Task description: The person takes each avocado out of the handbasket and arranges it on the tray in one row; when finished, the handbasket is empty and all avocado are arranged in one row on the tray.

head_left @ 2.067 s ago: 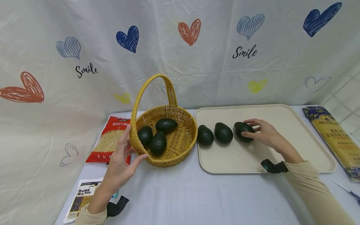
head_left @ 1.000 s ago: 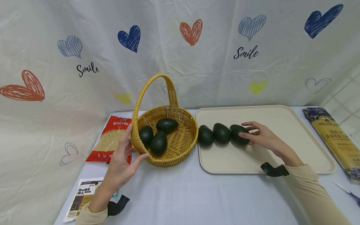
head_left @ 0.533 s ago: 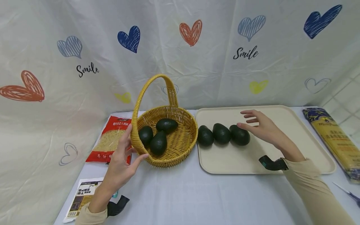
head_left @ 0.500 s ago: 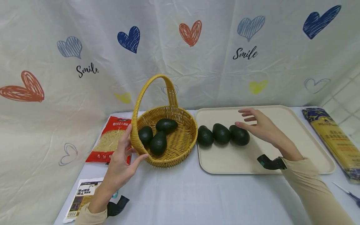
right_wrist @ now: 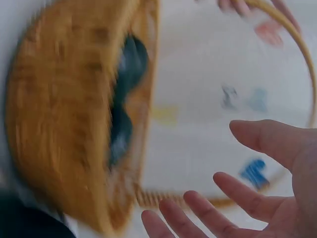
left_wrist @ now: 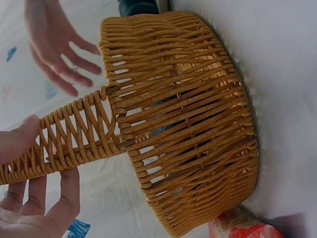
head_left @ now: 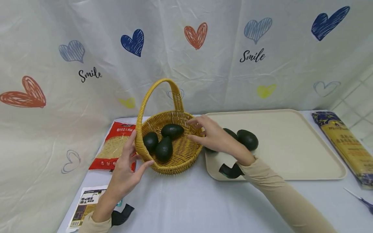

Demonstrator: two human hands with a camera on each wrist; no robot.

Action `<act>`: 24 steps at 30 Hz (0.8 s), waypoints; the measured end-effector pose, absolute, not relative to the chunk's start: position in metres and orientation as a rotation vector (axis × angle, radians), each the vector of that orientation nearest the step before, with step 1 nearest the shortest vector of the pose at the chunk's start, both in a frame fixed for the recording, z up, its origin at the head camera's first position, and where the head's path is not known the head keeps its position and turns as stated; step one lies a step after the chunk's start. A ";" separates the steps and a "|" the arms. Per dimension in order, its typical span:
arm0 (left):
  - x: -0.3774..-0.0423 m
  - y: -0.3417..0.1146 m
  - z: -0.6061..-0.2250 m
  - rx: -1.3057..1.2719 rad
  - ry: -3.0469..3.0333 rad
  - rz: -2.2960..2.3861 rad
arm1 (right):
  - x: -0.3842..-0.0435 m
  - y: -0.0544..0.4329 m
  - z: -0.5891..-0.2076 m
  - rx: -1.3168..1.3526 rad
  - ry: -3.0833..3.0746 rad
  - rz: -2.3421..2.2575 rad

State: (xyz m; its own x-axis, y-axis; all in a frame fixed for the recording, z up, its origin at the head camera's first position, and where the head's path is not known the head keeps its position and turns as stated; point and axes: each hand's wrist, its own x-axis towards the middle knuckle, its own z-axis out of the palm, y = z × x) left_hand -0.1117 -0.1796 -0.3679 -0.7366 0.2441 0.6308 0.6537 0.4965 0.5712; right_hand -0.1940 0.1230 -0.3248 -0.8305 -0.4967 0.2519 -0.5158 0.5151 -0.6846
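In the head view, my left hand point(head_left: 123, 173) holds the handle of a yellow wicker basket point(head_left: 177, 169); the left wrist view has thumb and fingers on either side of that handle point(left_wrist: 74, 134). Three dark green avocados point(head_left: 172, 130) lie in the basket's left and back part. Over the basket's right rim hovers my right hand point(head_left: 214, 137), fingers spread and holding nothing. Behind and under that hand, more avocados point(head_left: 247, 139) rest in a row on the cream tray point(head_left: 297, 145); the leftmost is mostly hidden.
A red pasta bag point(head_left: 116, 145) lies left of the basket, with a white and brown packet point(head_left: 87, 207) nearer the front. Right of the tray are a yellow and blue packet point(head_left: 346, 145) and a blue-handled tool point(head_left: 362, 200). A heart-printed curtain point(head_left: 215, 68) hangs behind.
My right hand has shifted the rightmost avocado left against its neighbour, let it go, risen and moved left to the basket. My left hand stays on the handle.
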 end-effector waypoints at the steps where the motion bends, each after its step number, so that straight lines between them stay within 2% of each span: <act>1: -0.112 -0.180 -0.368 -0.738 -2.271 -1.158 | -0.192 0.113 -0.329 0.930 -2.731 1.222; 8: -0.111 -0.180 -0.367 -0.734 -2.281 -1.149 | -0.184 0.067 -0.358 0.979 -2.884 1.198; 24: -0.112 -0.182 -0.368 -0.761 -2.263 -1.161 | -0.204 0.030 -0.375 0.990 -3.050 1.159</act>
